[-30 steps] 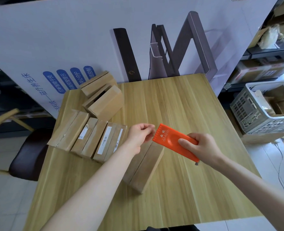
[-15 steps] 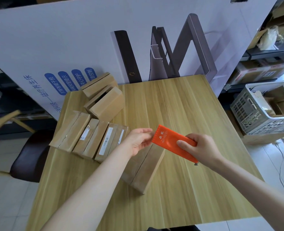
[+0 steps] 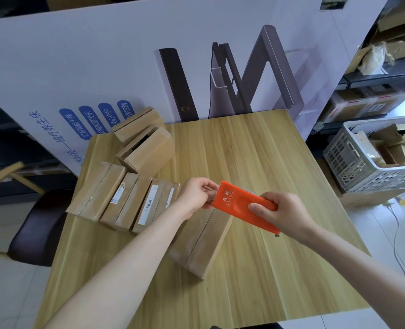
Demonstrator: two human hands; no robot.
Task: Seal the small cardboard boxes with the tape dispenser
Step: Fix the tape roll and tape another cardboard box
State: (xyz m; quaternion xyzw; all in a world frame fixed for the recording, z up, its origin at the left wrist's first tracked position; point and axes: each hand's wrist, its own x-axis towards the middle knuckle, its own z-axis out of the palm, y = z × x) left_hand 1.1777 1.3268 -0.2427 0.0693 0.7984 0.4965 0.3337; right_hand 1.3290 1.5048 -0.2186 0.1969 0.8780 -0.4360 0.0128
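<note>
My right hand [image 3: 283, 213] grips an orange tape dispenser [image 3: 236, 204] by its rear end, held above the wooden table [image 3: 256, 162]. At the dispenser's front edge my left hand [image 3: 198, 197] has thumb and fingers pinched together, apparently on the tape end, which is too thin to see. Directly below both hands a small cardboard box [image 3: 202, 243] lies flat, its centre seam running away from me. Left of it stands a row of several slim boxes [image 3: 125, 198], some with white labels. Two more boxes [image 3: 147, 144] are stacked behind the row.
A large white printed board [image 3: 125, 55] stands against the table's far edge. A grey plastic crate [image 3: 367, 157] of cardboard scraps sits on the floor to the right, with shelving behind it. A dark chair seat [image 3: 35, 224] is at the left.
Both hands and the dispenser have drifted slightly left and down toward the box. The left fingers have closed tighter at the dispenser's front edge.
</note>
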